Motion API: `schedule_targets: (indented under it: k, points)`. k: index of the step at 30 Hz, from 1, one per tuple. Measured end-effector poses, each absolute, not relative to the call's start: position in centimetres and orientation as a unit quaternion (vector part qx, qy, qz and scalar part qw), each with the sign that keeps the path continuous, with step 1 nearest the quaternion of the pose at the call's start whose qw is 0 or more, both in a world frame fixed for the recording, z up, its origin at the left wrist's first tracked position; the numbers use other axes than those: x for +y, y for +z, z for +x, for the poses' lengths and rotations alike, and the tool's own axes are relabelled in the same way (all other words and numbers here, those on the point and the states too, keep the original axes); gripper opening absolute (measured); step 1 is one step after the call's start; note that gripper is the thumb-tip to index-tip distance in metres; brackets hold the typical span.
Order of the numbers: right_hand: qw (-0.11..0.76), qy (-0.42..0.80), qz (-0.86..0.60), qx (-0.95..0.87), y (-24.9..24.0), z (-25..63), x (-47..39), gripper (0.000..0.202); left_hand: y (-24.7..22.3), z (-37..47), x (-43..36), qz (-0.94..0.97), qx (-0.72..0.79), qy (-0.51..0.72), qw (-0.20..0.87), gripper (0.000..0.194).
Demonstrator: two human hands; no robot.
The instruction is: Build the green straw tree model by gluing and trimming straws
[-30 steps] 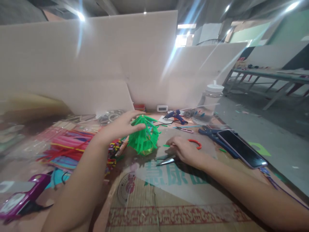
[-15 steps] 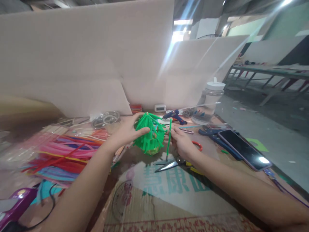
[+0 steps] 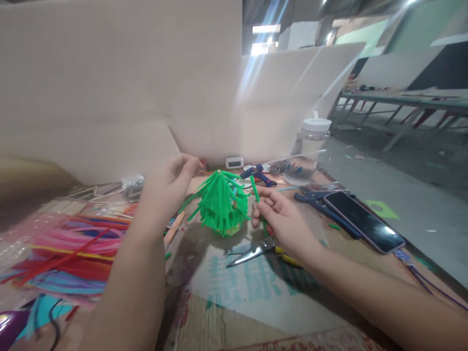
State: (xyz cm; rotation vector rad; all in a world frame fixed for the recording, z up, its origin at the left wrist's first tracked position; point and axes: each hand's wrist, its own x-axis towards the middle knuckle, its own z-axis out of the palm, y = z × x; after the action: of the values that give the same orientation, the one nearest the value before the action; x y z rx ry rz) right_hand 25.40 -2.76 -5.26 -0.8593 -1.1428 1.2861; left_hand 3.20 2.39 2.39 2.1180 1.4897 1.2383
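A layered green pipe-cleaner cone [image 3: 221,204], shaped like a small tree, stands upright at the middle of the table. My left hand [image 3: 177,178] hovers up and left of it, apart from it, fingers loosely bent with nothing seen in them. To the right, my right hand [image 3: 274,209] pinches a short green pipe cleaner [image 3: 255,187] between thumb and fingers, its upper end sticking up beside the cone. Below that hand lie open scissors [image 3: 252,253] with yellow on the handles, partly hidden by the wrist.
Many coloured pipe cleaners [image 3: 73,243] lie at left. Behind the cone are a blue glue gun [image 3: 258,173] and a small white digital display [image 3: 234,162]. A water bottle [image 3: 310,151], blue-handled pliers [image 3: 321,209] and a phone [image 3: 363,222] are at right. White boards [image 3: 109,87] stand behind.
My left hand has let go of the cone and moved up and left. My right hand still holds the green pipe cleaner, now a little farther from the cone. The view has shifted slightly.
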Motion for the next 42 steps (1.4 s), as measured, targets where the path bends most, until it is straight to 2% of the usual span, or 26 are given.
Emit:
schedule_targets:
  k: [4, 10, 16, 31, 42]
  points:
    - [0.523, 0.619, -0.357, -0.465, -5.2, 24.0, -4.4, 0.026, 1.7, 4.2, 1.4, 0.720, 0.500, 0.465, 0.120, 0.027]
    - [0.501, 0.632, -0.369, -0.463, -5.9, 23.6, -4.4, 0.035, -0.1, 4.6, 1.7, 0.751, 0.448, 0.449, 0.182, 0.041]
    - [0.491, 0.641, -0.373, -0.458, -6.5, 23.4, -4.4, 0.037, -0.1, 5.6, 1.6, 0.778, 0.442, 0.414, 0.165, 0.040]
    - [0.503, 0.627, -0.391, -0.448, -7.2, 23.0, -4.3, 0.037, -0.1, 5.7, 1.2, 0.784, 0.446, 0.402, 0.154, 0.030]
    - [0.514, 0.646, -0.370, -0.426, -7.2, 22.3, -4.2, 0.039, 0.0, 5.6, 1.2, 0.795, 0.435, 0.393, 0.156, 0.031]
